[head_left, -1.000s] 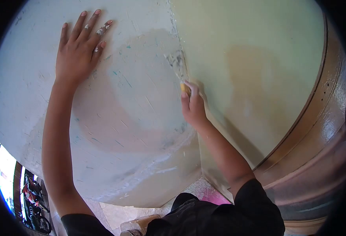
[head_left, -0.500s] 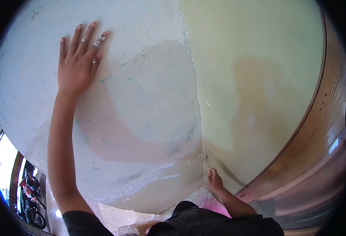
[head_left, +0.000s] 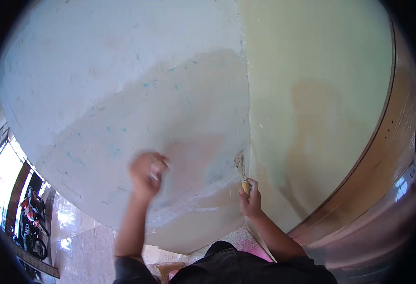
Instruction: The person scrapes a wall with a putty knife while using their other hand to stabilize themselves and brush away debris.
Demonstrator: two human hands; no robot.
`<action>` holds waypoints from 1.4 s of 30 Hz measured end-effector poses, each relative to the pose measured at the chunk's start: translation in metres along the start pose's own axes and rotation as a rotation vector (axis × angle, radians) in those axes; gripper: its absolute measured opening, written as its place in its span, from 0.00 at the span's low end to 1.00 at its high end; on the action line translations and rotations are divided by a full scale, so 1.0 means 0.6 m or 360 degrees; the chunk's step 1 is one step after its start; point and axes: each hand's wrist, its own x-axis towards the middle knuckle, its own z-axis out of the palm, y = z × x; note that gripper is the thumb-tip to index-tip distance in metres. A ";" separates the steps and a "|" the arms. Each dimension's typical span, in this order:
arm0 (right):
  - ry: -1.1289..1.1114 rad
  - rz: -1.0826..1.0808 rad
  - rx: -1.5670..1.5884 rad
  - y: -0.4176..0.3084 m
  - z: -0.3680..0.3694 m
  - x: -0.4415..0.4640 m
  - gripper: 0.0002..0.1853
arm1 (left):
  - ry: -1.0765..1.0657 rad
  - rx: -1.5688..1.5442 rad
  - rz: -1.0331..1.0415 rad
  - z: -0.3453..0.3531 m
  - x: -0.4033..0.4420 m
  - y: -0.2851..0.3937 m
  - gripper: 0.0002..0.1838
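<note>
My right hand (head_left: 251, 199) is closed around the yellowish handle of a putty knife (head_left: 239, 164). The knife's smeared blade points up against the wall, just left of the inside corner. My left hand (head_left: 149, 173) hangs in front of the pale blue-white wall (head_left: 99, 61), apart from the knife. Its fingers look curled but are smeared by motion, and whether they hold anything cannot be made out. Scratches, small teal marks and a greyish patch (head_left: 208, 90) mark this wall. To the right of the corner is a yellow-green wall (head_left: 283, 47) with a brownish stain.
A brown wooden edge (head_left: 391, 71) bounds the green wall at right, with pinkish fabric (head_left: 359, 251) below it. Motorbikes (head_left: 34, 213) stand at the far left beside a bright opening. Shiny floor tiles (head_left: 85, 246) lie below, and a pink patch (head_left: 253, 250) shows near my body.
My left hand has come off the wall, moving down and to the right, its spread fingers now curled. My right hand has raised the putty knife slightly, turning its blade upward, left of the corner.
</note>
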 end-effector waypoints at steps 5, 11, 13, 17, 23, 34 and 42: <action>-0.0173 -0.0215 0.0013 -0.045 0.041 -0.005 0.18 | -0.0076 -0.0476 -0.0912 0.124 -0.197 0.069 0.02; -0.0688 -0.0310 0.0034 -0.078 0.100 -0.050 0.22 | -0.0192 -0.0630 -0.1286 0.126 -0.287 0.122 0.09; -0.0844 -0.0265 0.0149 -0.084 0.130 -0.067 0.23 | -0.0333 -0.0510 -0.1202 0.115 -0.320 0.112 0.11; -0.0734 -0.0428 0.0362 -0.101 0.184 -0.090 0.19 | -0.0383 -0.0468 -0.1375 0.089 -0.376 0.105 0.14; -0.0882 -0.0858 -0.0003 -0.129 0.230 -0.007 0.12 | 0.0808 -0.1113 -0.1643 -0.045 -0.395 0.129 0.12; 0.0415 -0.2136 -0.0797 -0.491 0.178 0.404 0.16 | 0.0704 -0.0890 -0.2151 -0.159 -0.450 0.136 0.22; 0.0657 -0.1852 -0.1108 -0.621 0.201 0.522 0.29 | 0.0702 -0.0900 -0.1619 -0.130 -0.374 0.146 0.16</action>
